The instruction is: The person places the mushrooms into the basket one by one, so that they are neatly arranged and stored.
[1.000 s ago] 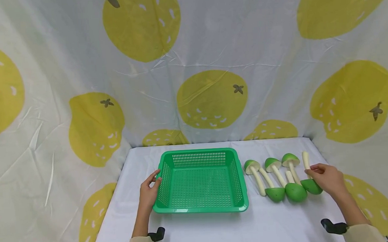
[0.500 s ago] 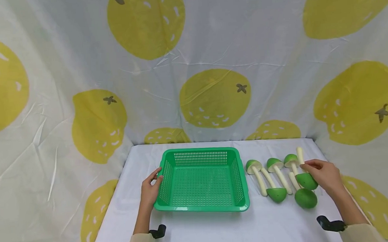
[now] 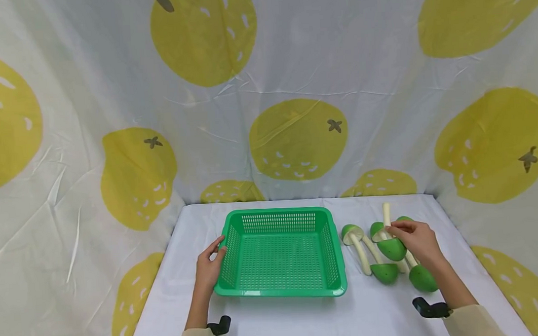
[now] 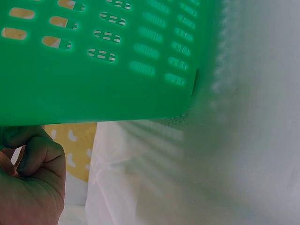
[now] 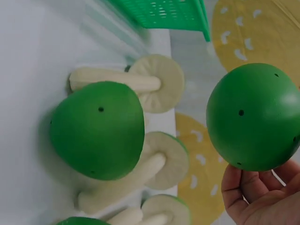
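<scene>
My left hand [image 3: 208, 268] grips the left rim of the green plastic basket [image 3: 284, 292], with finger and thumb at its edge. In the left wrist view, curled fingers [image 4: 44, 154] are against the rim beside the slotted wall [image 4: 103, 91]. My right hand [image 3: 416, 239] pinches a toy mushroom [image 3: 393, 250] by its pale stem, green cap downward, above the other mushrooms. Its dotted cap [image 5: 255, 117] hides much of the fingers in the right wrist view. Several more mushrooms lie on the table, such as one far-left mushroom [image 3: 362, 257] and one near the front [image 3: 423, 278].
A white cloth [image 3: 304, 323] covers the table. Curtains with printed lemons [image 3: 298, 138] enclose its back and sides. The mushrooms lie close to the basket's right side, caps alternating between far and near ends. One near cap [image 5: 101, 131] partly covers the stems behind it.
My right hand has lifted the rightmost mushroom and carried it left over the others. One front mushroom has shifted right and tilted. My left hand stays at the basket's rim.
</scene>
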